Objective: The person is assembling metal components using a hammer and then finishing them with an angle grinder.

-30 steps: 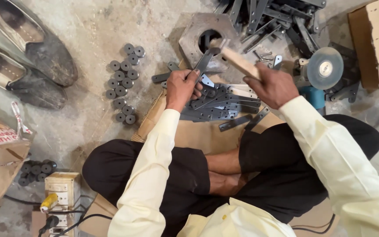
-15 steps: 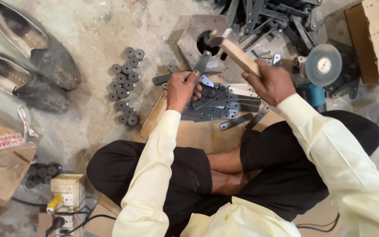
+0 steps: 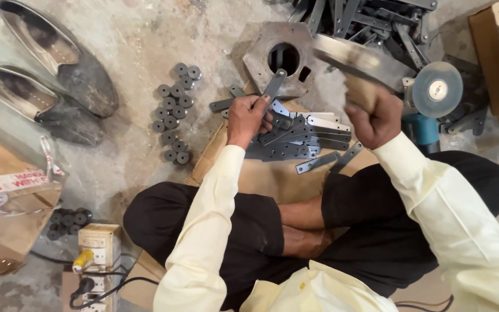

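Beside the thick hexagonal steel block (image 3: 284, 55) with its round hole, the left hand (image 3: 248, 118) pinches 1 flat metal strip (image 3: 274, 85) so that its far end rests on the block's near edge, just below the hole. The right hand (image 3: 373, 112) is fisted tight around the wooden handle of a hammer (image 3: 353, 58), whose head shows blurred, raised just right of the block. My worry is the left fingers (image 3: 258, 104): they sit on the strip close to the block, so a blow landing short could catch them, and a loose pinch could let the strip jump off the edge. The strip runs from the thumb and fingers up toward the block, most of it clear of the grip. Nearer the person than the block, a heap of like strips (image 3: 295, 138) lies on cardboard (image 3: 261, 179); left of the block, small grey discs (image 3: 171, 112) are spread on the floor.
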